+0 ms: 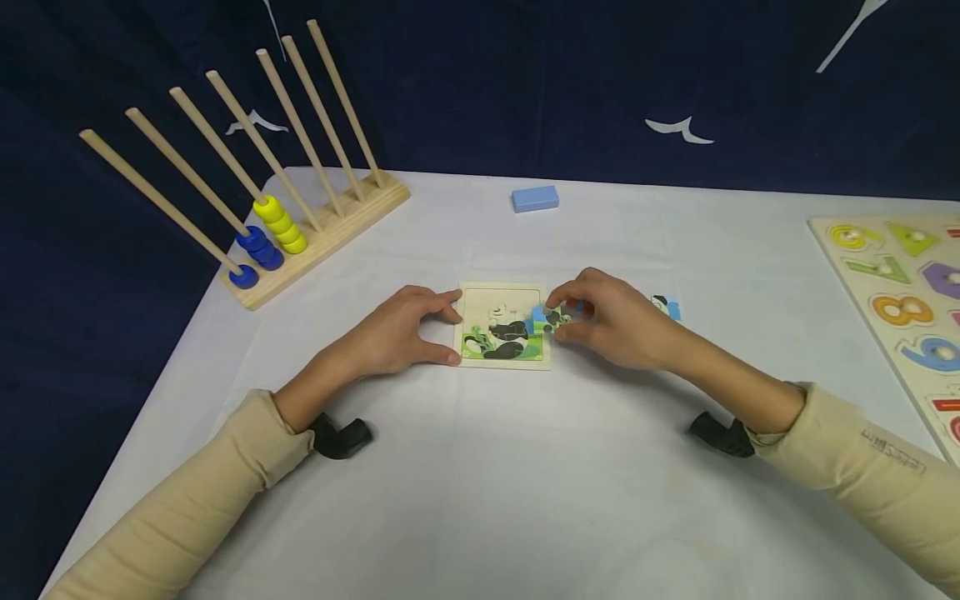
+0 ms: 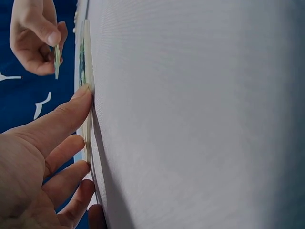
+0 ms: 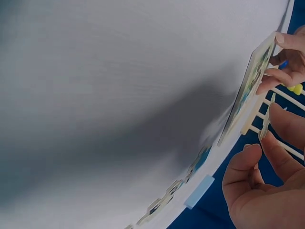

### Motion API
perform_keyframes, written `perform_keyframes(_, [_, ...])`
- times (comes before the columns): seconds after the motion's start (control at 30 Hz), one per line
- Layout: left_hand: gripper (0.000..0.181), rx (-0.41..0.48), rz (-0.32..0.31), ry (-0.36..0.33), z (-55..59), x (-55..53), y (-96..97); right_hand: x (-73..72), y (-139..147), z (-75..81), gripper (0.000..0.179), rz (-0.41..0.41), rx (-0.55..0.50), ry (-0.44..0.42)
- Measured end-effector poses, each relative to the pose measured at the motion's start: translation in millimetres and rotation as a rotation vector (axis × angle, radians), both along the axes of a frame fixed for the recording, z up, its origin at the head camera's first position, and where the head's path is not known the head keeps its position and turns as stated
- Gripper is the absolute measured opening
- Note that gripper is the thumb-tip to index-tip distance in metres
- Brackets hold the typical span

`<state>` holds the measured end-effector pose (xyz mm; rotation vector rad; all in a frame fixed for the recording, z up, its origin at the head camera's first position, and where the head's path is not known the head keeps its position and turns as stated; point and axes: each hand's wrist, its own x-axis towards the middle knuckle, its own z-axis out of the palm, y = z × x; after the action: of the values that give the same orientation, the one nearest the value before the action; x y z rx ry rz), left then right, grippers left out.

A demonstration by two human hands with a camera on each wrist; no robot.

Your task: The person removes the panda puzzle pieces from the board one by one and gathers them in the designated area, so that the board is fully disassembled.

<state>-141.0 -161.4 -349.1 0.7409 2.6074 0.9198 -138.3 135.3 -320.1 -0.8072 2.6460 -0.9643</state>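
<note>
A small wooden panda jigsaw board (image 1: 477, 302) lies on the white table, its lower part filled with pieces showing a panda's body and green bamboo. My left hand (image 1: 401, 330) rests with spread fingers and thumb against the board's left edge, steadying it. Between thumb and fingertips, my right hand (image 1: 622, 323) pinches a jigsaw piece (image 1: 556, 320) with blue, green and black print, over the board's right edge. In the left wrist view this held piece (image 2: 57, 62) stands edge-on, raised off the board. Loose jigsaw pieces (image 3: 164, 200) lie on the table beyond my right hand.
A wooden bead rack (image 1: 330, 237) with upright pegs and blue and yellow beads stands at the back left. A blue block (image 1: 536, 199) lies at the back. On the right is a number puzzle board (image 1: 862, 287). Dark fabric hangs behind the table.
</note>
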Motion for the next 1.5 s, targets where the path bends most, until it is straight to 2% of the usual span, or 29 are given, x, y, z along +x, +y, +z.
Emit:
perform_keyframes(0.5, [0.075,-0.004,0.007,-0.011,0.1,0.7,-1.4,11.6,28,-8.5,0.03,-0.051,0.062,-0.03])
perform_keyframes(0.77, [0.074,-0.009,0.021,-0.024,0.0,0.7,-1.0,13.5,34,-10.1,0.032,-0.061,0.077,-0.041])
perform_keyframes(1.1, [0.074,-0.002,0.003,-0.018,0.3,-1.2,-0.7,13.5,40,-12.4,0.032,-0.088,0.114,-0.043])
perform_keyframes(1.5, [0.074,-0.005,0.007,-0.02,-1.2,-2.2,-0.9,13.6,40,-16.4,0.031,-0.069,0.124,-0.031])
